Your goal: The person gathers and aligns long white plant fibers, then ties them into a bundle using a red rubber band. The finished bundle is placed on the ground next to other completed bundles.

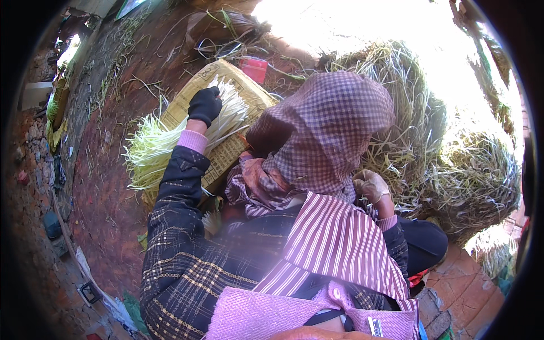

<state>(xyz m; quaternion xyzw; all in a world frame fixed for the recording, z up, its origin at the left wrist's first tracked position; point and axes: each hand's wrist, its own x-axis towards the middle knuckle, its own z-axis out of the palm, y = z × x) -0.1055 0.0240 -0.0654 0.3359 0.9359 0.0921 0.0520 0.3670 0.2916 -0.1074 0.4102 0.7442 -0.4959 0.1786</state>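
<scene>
A thick bundle of pale, blanched chive-like stalks point(233, 111) lies across a yellow cardboard carton point(223, 163) bearing print. Its white ends point to the upper right, and its yellow-green leaf ends point(148, 155) spill over the carton's left side. My left hand point(205, 105), in a black glove, is curled tight on the stalks near their white ends. In a thin, pale glove, my right hand point(372, 186) is bent beside a checked cloth point(323, 131), which drapes over a bulky form before my chest. Whether its fingers hold anything is hidden.
Large heaps of dry, straw-like stems point(395, 110) stand to the right. A small red object point(253, 69) lies beyond the carton. Loose stems are scattered over the reddish-brown ground point(102, 204), with rubble point(32, 157) along the left. Glare washes out the upper right.
</scene>
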